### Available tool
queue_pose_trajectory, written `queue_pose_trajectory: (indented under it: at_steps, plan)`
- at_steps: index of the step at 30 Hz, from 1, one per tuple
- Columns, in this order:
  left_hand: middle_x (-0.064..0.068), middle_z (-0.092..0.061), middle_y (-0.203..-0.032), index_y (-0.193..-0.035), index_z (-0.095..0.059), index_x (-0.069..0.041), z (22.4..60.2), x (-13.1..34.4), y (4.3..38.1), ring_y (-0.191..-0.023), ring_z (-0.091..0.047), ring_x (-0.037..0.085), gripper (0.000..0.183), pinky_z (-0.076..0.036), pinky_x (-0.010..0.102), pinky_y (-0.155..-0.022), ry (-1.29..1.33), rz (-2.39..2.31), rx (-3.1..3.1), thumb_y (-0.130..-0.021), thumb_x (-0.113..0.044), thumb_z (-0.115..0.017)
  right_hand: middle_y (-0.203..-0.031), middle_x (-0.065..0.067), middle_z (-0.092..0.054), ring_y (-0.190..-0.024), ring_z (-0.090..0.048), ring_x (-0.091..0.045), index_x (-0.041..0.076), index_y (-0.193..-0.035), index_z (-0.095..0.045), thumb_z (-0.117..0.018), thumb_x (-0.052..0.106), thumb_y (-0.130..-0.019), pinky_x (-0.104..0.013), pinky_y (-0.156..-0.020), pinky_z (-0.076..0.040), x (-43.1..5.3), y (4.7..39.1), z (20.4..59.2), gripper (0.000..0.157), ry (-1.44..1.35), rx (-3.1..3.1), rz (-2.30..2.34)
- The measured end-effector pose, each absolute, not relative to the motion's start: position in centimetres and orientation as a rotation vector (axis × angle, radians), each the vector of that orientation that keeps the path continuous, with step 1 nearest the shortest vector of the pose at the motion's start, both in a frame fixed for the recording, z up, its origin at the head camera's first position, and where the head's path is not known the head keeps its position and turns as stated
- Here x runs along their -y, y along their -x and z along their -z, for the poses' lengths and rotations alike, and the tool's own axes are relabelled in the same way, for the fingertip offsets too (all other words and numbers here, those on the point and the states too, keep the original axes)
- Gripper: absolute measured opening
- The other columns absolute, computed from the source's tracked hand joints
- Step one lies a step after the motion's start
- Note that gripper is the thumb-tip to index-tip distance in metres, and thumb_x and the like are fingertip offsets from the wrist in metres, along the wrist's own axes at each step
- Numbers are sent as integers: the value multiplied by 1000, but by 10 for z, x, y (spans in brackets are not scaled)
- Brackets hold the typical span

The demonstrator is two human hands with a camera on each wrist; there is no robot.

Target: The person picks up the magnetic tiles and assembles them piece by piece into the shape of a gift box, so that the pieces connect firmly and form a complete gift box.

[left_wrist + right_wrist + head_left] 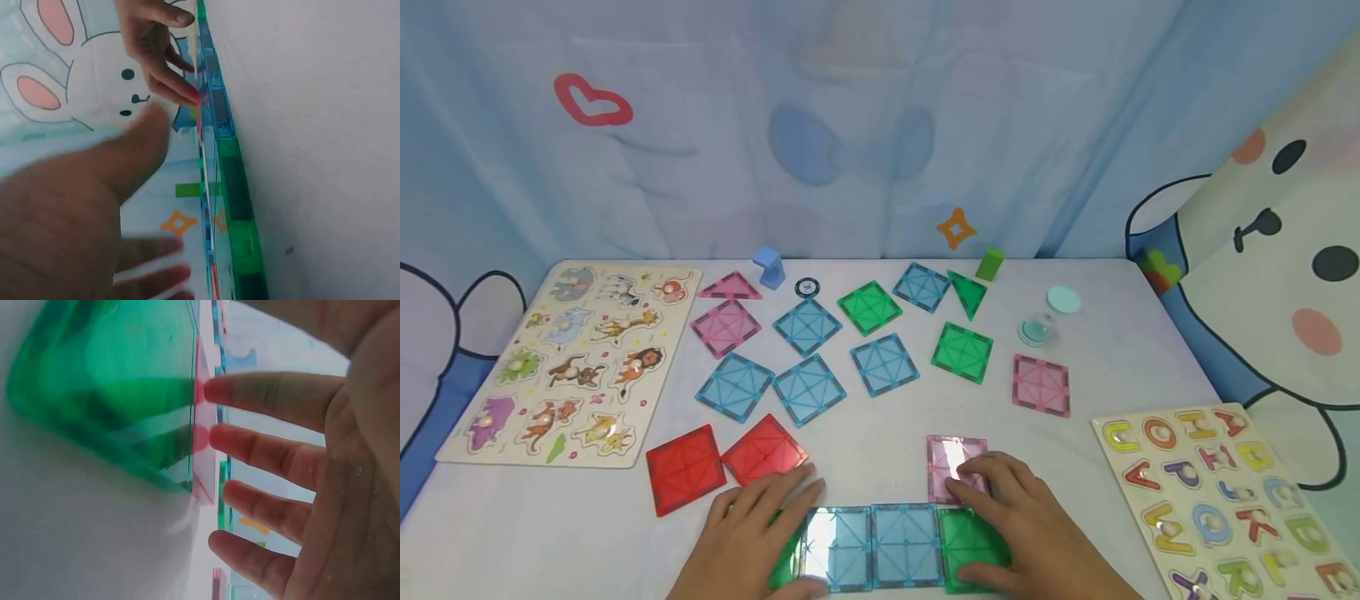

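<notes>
Nearest the viewer, at the lower centre of the frame, the left hand [745,533], fingers spread, lay over a green tile [784,560]. The right hand [1030,533], fingers extended, had fingertips on a pink tile [943,467]; pressure could not be determined. Neither hand grasped anything. Two blue tiles [906,548] and a second green tile [966,542] completed an edge-to-edge row; the pink tile sat just beyond that green one.

The bench [865,450] was covered in white cloth. Bare cloth showed between the pink tile and the red tiles [685,471] at centre left. Beyond lay scattered flat tiles [807,327]. An animal puzzle board [538,392] bordered the left side, a letter puzzle board [1228,550] the lower right. Near the far edge stood a blue block [770,271] and a green block [991,265]. A printed curtain [865,183] closed off the back.

The left wrist view showed the row edge-on, with a gap between the left thumb and the row, where the head view showed only overlap; the left fingers were blurred there. The right wrist view showed the right palm and the fingers' underside, hidden from above.
</notes>
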State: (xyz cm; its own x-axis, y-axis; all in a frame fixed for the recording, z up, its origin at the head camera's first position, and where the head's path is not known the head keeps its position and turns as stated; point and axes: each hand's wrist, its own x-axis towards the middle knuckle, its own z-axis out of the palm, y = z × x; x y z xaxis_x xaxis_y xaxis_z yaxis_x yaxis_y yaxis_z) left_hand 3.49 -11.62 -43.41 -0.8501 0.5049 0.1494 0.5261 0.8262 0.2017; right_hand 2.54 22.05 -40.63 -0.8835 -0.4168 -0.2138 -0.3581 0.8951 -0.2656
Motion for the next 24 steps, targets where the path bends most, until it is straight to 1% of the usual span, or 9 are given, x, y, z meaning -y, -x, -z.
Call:
queue_pose_trajectory:
  at_steps: [2, 4, 7, 11, 14, 16, 21, 24]
  plan:
    - [-1, -41, -145, -142, -44, -21, 432, 117, -34, -122, -43, 21, 86, -39, 48, -89, 690, 326, 2949, -76, -76, -51, -150, 11, -28, -137, -23, -19, 39, -139, -44, -59, 77, -66, -47, -104, -36, -224, -25, 407, 83, 581, -2783, 330]
    - [1, -41, -146, -142, -44, -18, 431, 117, -32, -125, -43, 24, 89, -37, 49, -92, 600, 281, 2972, -76, -77, -50, -154, 12, -22, -142, -18, -20, 40, -139, -43, -60, 75, -67, -47, -106, -33, -226, -25, 406, 83, 580, -2766, 338]
    - [2, -40, -147, -143, -42, -16, 429, 118, -31, -127, -42, 23, 90, -36, 49, -93, 577, 225, 3004, -77, -77, -47, -154, 11, -23, -141, -23, -20, 35, -139, -46, -65, 70, -68, -45, -105, -34, -230, -25, 404, 81, 604, -2758, 360]
    - [-3, -35, -151, -146, -37, -20, 427, 115, -27, -131, -39, 21, 91, -36, 47, -93, 635, 219, 3063, -78, -80, -41, -154, 11, -23, -140, -25, -20, 32, -138, -48, -66, 67, -70, -42, -104, -36, -232, -24, 402, 79, 634, -2756, 375]
    - [-5, -31, -153, -147, -35, -22, 423, 109, -22, -133, -36, 21, 89, -35, 47, -95, 721, 244, 3125, -79, -80, -36, -155, 12, -22, -141, -24, -20, 32, -139, -47, -64, 68, -71, -42, -104, -37, -232, -24, 401, 79, 626, -2741, 384]
    - [-5, -29, -153, -147, -35, -22, 421, 102, -18, -134, -35, 21, 88, -34, 48, -96, 817, 256, 3155, -81, -79, -33, -155, 11, -23, -140, -25, -20, 32, -138, -48, -65, 67, -71, -43, -103, -37, -232, -24, 402, 78, 620, -2737, 393]
    - [-2, -29, -153, -148, -33, -18, 416, 77, -13, -136, -33, 21, 84, -35, 48, -97, 1137, 280, 3100, -86, -75, -30, -155, 11, -22, -140, -25, -21, 33, -137, -49, -66, 67, -69, -43, -103, -38, -232, -25, 402, 78, 590, -2723, 382]
    - [-1, -28, -154, -148, -31, -16, 417, 61, -12, -137, -31, 21, 83, -35, 47, -98, 1290, 299, 3023, -88, -72, -30, -155, 11, -21, -141, -25, -21, 35, -137, -48, -66, 67, -68, -43, -103, -38, -231, -24, 402, 79, 575, -2713, 374]
